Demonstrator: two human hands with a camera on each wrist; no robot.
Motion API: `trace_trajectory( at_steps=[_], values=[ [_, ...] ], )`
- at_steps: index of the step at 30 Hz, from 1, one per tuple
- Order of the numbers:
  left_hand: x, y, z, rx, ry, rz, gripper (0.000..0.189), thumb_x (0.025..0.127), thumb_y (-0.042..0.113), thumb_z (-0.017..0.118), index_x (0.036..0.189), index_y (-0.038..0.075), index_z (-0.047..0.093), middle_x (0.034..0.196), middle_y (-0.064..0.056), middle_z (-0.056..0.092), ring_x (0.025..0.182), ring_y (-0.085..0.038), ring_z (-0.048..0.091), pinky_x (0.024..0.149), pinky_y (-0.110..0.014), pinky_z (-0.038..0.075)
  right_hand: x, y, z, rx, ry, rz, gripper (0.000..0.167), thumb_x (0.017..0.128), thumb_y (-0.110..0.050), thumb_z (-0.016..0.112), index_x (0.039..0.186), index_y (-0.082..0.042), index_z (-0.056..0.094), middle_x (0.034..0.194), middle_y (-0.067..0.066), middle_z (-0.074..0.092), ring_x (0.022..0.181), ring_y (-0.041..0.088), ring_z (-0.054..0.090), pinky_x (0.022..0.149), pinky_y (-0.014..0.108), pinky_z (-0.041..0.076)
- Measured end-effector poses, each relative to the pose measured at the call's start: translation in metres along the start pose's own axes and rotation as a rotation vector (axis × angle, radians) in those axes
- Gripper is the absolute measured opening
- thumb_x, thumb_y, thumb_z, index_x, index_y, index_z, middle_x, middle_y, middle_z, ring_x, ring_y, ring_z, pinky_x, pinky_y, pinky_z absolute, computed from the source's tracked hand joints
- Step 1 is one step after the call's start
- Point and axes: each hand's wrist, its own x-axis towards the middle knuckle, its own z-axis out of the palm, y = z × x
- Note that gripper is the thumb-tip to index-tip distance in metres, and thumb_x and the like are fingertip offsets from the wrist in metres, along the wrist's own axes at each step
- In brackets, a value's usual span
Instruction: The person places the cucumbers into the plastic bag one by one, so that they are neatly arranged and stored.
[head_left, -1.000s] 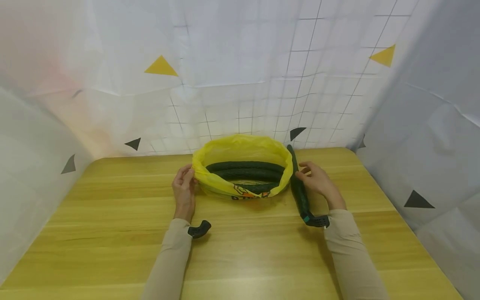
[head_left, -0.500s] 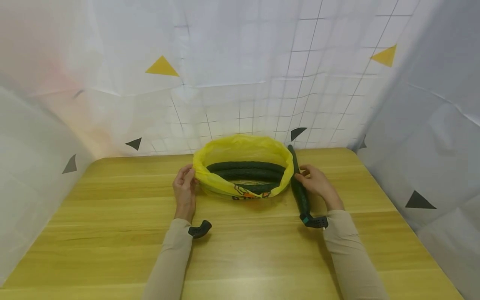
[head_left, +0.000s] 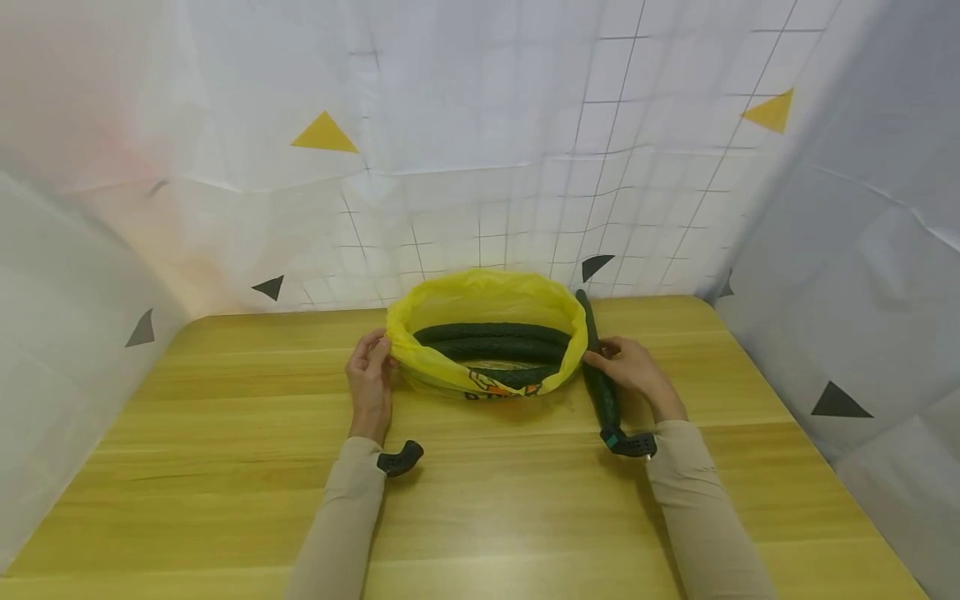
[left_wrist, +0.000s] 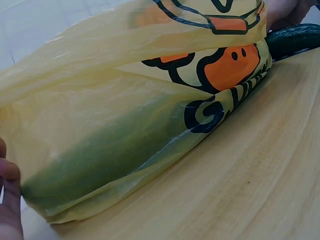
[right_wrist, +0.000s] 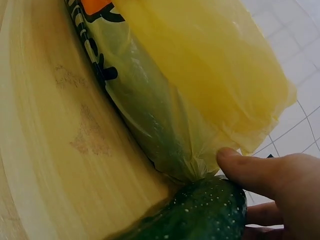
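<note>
A yellow plastic bag (head_left: 420,360), printed with an orange and black cartoon, lies with its mouth spread wide. Inside it rest several dark green cucumbers (head_left: 491,347), the front one showing through the film in the left wrist view. My left hand (head_left: 367,379) pinches the bag's left edge between thumb and fingers. Another cucumber (head_left: 602,393) lies lengthwise on the table against the bag's right side. My right hand (head_left: 633,368) grips it about the middle; in the right wrist view the thumb (right_wrist: 245,167) lies over it at the bag's edge, with fingers behind.
The wooden table (head_left: 225,467) extends around the bag on both sides and in front. Behind it hangs a white sheet (head_left: 465,200) with grid lines and triangles; another grey-white sheet (head_left: 847,275) stands at the right. Black camera mounts (head_left: 401,459) jut from both wrists.
My right hand has moved slightly left, and its thumb and fingers have come in onto the cucumber. My left hand and the bag have stayed in place.
</note>
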Motion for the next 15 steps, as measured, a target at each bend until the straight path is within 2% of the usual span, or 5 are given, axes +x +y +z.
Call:
trace_trajectory(
  at_steps=[15],
  values=[
    [0.0008, -0.0017, -0.0008, -0.002, -0.009, 0.012, 0.024, 0.087, 0.018, 0.069, 0.105, 0.004, 0.064, 0.084, 0.001, 0.064, 0.066, -0.010, 0.053, 0.063, -0.021, 0.046, 0.0010, -0.0009, 0.0043, 0.038, 0.015, 0.033, 0.070, 0.090, -0.044, 0.056, 0.137, 0.006, 0.040, 0.128, 0.028, 0.049, 0.112, 0.038, 0.051, 0.095, 0.048, 0.044]
  ],
)
